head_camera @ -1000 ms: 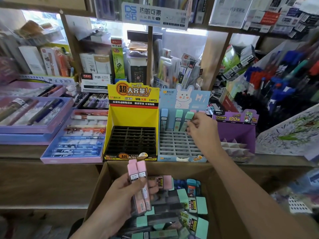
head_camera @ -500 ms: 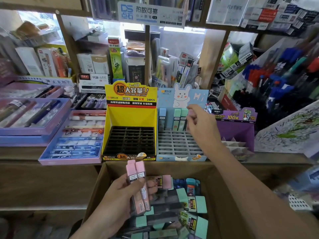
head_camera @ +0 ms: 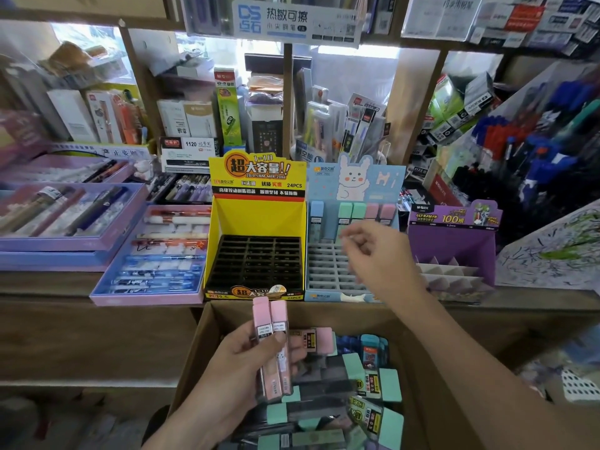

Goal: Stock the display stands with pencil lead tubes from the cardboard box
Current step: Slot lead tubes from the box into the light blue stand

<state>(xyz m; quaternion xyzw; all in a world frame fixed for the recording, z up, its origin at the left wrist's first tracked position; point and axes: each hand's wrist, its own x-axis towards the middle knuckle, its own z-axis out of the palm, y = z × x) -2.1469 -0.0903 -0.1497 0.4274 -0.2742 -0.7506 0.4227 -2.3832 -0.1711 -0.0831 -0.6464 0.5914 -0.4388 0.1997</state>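
- Along the front edge of the worktop (head_camera: 39,285), a yellow display stand (head_camera: 256,222), a blue display stand (head_camera: 324,271) and a purple display stand (head_camera: 454,251) sit side by side, left to right.
- Five lead tubes stand upright in the blue stand's back row: a blue-capped tube (head_camera: 316,219) at the left, two green-capped tubes (head_camera: 352,212) in the middle and two pink-capped tubes (head_camera: 380,212) at the right.
- A person's right hand (head_camera: 380,254) hovers over the right half of the blue stand's grid. It is blurred, its fingers are loosely curled, and nothing shows in them.
- The left hand (head_camera: 240,365) grips two pink lead tubes (head_camera: 271,345) side by side, caps up, over the left part of the cardboard box (head_camera: 341,316).
- The box stands open just below the worktop's front edge, beneath the yellow and blue stands, and holds loose tubes (head_camera: 389,384) with green, pink and blue caps.
- A lilac pen tray (head_camera: 146,298) lies just left of the yellow stand.
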